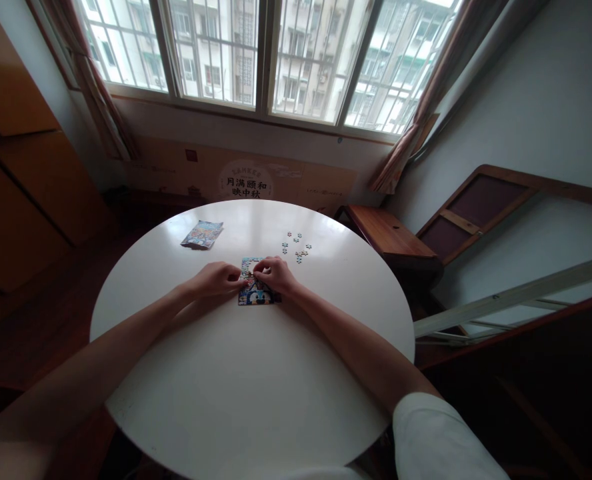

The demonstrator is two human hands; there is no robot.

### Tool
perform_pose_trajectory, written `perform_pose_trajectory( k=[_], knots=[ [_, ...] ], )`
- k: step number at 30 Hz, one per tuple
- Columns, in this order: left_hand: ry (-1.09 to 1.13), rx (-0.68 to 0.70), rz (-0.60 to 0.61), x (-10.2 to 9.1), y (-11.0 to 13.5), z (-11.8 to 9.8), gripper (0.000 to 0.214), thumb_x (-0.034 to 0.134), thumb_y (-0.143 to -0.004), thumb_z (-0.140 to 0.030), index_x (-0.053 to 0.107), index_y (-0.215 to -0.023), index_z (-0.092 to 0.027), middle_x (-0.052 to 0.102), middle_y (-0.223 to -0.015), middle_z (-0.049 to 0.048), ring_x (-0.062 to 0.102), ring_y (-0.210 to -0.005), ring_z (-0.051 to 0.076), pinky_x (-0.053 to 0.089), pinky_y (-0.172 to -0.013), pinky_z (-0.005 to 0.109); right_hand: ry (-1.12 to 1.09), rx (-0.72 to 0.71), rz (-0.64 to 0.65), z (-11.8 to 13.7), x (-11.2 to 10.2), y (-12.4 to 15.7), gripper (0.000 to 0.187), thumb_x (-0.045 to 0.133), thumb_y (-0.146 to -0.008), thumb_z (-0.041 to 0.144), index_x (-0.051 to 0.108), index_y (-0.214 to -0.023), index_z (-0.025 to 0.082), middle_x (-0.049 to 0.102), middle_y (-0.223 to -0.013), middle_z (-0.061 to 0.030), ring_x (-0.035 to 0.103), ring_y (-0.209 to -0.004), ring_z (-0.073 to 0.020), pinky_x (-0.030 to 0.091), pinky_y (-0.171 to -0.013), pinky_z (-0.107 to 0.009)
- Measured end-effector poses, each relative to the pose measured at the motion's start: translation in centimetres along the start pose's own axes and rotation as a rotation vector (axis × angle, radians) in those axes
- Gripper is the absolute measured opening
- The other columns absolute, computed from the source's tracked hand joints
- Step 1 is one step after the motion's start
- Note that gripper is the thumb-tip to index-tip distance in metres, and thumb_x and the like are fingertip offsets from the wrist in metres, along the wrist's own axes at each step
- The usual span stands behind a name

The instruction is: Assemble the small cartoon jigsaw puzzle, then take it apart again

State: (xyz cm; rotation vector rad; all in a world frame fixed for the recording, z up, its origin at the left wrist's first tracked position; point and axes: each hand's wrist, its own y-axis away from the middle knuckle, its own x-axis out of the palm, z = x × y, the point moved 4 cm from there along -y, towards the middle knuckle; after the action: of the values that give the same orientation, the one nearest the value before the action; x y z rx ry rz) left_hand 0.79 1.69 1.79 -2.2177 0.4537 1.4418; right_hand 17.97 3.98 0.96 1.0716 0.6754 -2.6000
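Observation:
A partly assembled jigsaw puzzle [259, 298] lies flat on the white round table [236, 373], its lower part showing a dark blue cartoon figure. My left hand [219, 277] is closed at the puzzle's left edge, thumb and fingers touching the border. From the other side, my right hand [277, 273] reaches over the upper part, thumb and index finger pinched together on what looks like a small jigsaw piece, mostly hidden by the fingers. Several loose jigsaw pieces [299, 255] are scattered beyond my right hand.
A colourful printed packet [203, 235] lies on the table at the far left. Beyond the table are a large cardboard box [296, 175] and a barred window [261, 60]. To the right stand a wooden chair [393, 230] and a pale metal rail [501, 300]; orange cabinets [26, 193] are at left.

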Motion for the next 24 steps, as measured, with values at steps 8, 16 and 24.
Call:
perform_pose_trajectory(
  k=[8,16,24],
  knots=[
    [0.021,-0.018,0.006,-0.24,0.03,-0.24,0.053,0.048,-0.078,-0.06,0.047,-0.051,-0.014,0.041,-0.047,-0.0033,0.027,-0.047,0.007,0.014,-0.051,0.026,0.051,-0.03,0.0,0.17,-0.01,-0.03,0.007,0.067,-0.075,0.022,0.074,-0.078,0.022,0.063,-0.075,-0.0023,0.054,-0.082,-0.017,0.039,-0.077,-0.029],
    [-0.017,-0.028,0.027,-0.14,-0.01,-0.35,0.054,0.047,-0.08,-0.061,0.047,-0.052,-0.015,0.041,-0.048,-0.0034,0.027,-0.047,0.007,0.015,-0.051,0.026,0.068,-0.031,0.016,0.37,-0.06,0.01,0.007,0.072,-0.072,0.027,0.071,-0.075,0.021,0.062,-0.073,-0.001,0.053,-0.077,-0.0156,0.039,-0.077,-0.03],
    [-0.004,-0.019,0.026,-0.17,0.05,-0.24,0.052,0.048,-0.08,-0.059,0.045,-0.052,-0.015,0.039,-0.048,-0.0038,0.026,-0.047,0.007,0.014,-0.05,0.026,-0.258,-0.132,-0.106,-0.26,0.03,-0.38,0.021,0.057,-0.081,0.019,0.067,-0.099,0.02,0.064,-0.083,-0.0016,0.055,-0.069,-0.0111,0.045,-0.069,-0.026]
  ],
)
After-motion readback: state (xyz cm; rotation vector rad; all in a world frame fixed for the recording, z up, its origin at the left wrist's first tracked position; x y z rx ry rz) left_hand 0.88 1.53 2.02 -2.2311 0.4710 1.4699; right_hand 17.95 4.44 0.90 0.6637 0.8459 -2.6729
